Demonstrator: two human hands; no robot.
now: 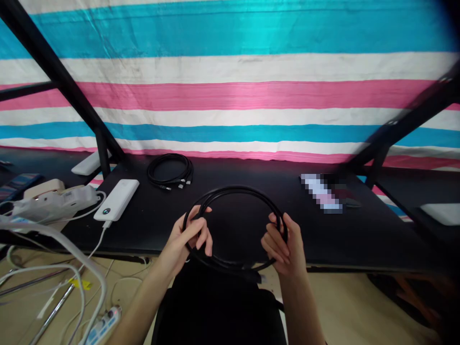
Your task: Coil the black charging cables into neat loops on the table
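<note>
A black cable [240,190] is wound in a wide loop of a few turns, held up between my hands over the table's front edge. My left hand [192,235] is closed around the loop's left side. On the right side, my right hand [282,239] wraps its fingers round the turns. A dark connector end [254,276] shows at the bottom of the loop, near my lap. Behind and to the left, a second coiled black cable [170,171] with several metal plugs lies on the black table [230,167].
A white power bank [117,200] with a plugged-in cable lies left. Further left are a white power strip [57,203] and loose white cables. A pixelated, phone-like object [321,193] lies right. Black metal struts rise at both sides before a striped sheet [230,96].
</note>
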